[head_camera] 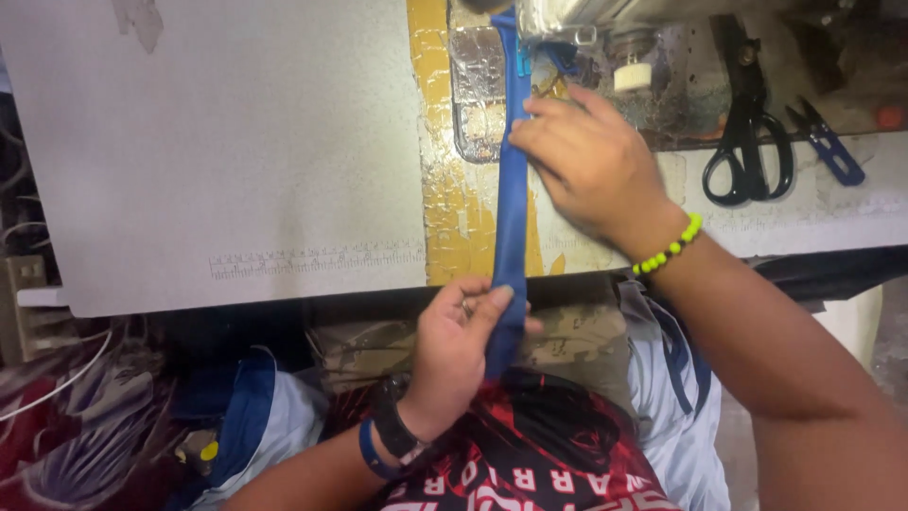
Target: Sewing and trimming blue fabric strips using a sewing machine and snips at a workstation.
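Bright, even light overhead; glare on the metal plate (478,90), edges slightly blurred.

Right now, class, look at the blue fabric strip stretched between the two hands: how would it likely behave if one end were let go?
The blue fabric strip looks thin and soft, so it would probably go floppy. It runs straight only where the left hand and right hand hold it taut. It seems light, likely sliding easily over the smooth sewing table.

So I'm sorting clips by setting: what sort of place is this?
Most likely a sewing workshop. A sewing machine sits on a worn table, black scissors and blue thread snips lie beside it, and both hands guide a blue fabric strip toward the needle.
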